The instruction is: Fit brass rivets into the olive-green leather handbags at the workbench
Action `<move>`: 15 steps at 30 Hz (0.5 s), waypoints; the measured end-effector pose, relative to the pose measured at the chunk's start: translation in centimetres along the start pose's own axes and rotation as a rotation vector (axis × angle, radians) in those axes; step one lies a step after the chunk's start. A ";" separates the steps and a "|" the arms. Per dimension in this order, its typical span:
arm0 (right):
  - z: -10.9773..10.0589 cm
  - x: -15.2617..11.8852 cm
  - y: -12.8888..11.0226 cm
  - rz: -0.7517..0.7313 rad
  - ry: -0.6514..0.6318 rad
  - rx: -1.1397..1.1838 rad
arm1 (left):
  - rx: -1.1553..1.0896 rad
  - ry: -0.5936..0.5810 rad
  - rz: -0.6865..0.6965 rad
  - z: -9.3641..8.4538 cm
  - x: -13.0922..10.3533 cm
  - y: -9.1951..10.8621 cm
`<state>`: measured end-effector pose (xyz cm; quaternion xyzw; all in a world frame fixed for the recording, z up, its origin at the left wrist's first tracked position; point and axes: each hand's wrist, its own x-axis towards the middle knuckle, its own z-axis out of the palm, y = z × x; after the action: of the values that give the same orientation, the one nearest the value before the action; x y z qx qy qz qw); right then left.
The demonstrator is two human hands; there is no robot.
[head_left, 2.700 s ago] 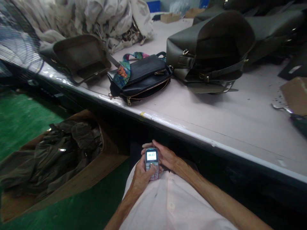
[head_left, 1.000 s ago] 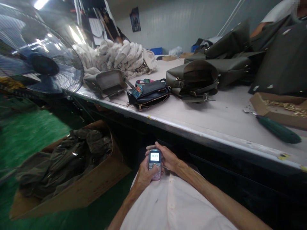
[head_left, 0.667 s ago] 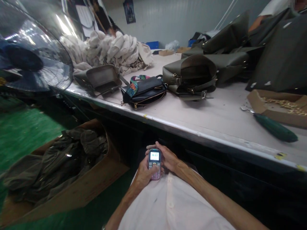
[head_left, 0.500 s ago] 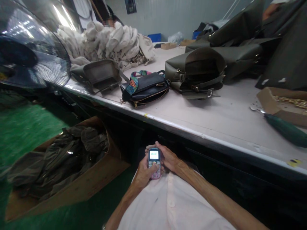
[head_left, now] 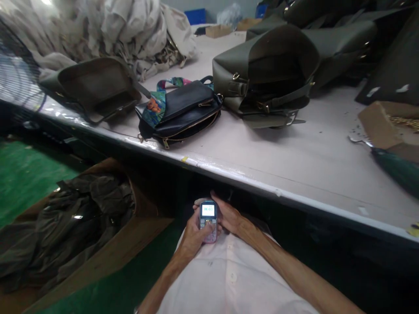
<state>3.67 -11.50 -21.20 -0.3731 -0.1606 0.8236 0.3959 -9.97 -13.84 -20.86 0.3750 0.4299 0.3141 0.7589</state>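
Note:
Close to my body, below the table's front edge, I hold a small keypad mobile phone (head_left: 208,211) with its screen lit and showing 06:03. My left hand (head_left: 194,235) is wrapped round its left side, the thumb lying over the keys. My right hand (head_left: 230,216) cups the phone's right side, its fingers partly hidden behind it. Beyond the edge, on the table (head_left: 258,161), lies a black bag (head_left: 186,109) with a colourful strap and an open gold zip. A dark olive bag (head_left: 234,69) lies open to its right.
Another olive bag (head_left: 94,87) lies at the left by a heap of pale cloth (head_left: 131,35). A carton of dark fabric pieces (head_left: 94,205) stands on the green floor. At the right are a box of gold hardware (head_left: 376,122) and a green-handled tool (head_left: 393,168). A fan (head_left: 16,69) stands far left.
My view has tilted down and come closer to the table, so the bags look larger and the fan is mostly out of frame. Both hands keep the phone in much the same hold.

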 end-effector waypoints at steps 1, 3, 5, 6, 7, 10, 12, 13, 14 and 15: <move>-0.1 0.1 0.1 0.008 -0.005 -0.001 | 0.002 0.002 -0.001 0.0 0.1 0.0; -0.3 0.3 0.3 0.011 -0.018 -0.016 | 0.003 0.007 0.003 -0.1 0.2 -0.1; -0.4 0.5 0.5 -0.005 -0.028 -0.043 | -0.001 0.010 0.007 -0.1 0.2 -0.1; -0.4 0.6 0.5 -0.014 -0.030 -0.056 | -0.005 0.011 0.008 -0.2 0.1 -0.1; -0.4 0.6 0.5 -0.017 -0.031 -0.067 | -0.010 0.011 0.008 -0.2 0.1 -0.1; -0.2 0.6 0.4 -0.013 -0.027 -0.093 | -0.031 0.008 0.005 -0.3 0.2 0.0; 0.0 0.6 0.3 -0.020 -0.026 -0.107 | -0.046 0.006 0.000 -0.4 0.2 0.1; 0.1 0.6 0.3 -0.027 -0.024 -0.114 | -0.054 0.006 -0.002 -0.5 0.2 0.1; 0.2 0.6 0.3 -0.033 -0.022 -0.120 | -0.061 0.005 -0.004 -0.6 0.2 0.2; 0.3 0.7 0.3 -0.038 -0.019 -0.125 | -0.068 0.002 -0.005 -0.7 0.2 0.2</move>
<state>3.07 -11.16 -21.50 -0.3859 -0.2225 0.8078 0.3860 -10.56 -13.36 -21.01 0.3473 0.4207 0.3271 0.7716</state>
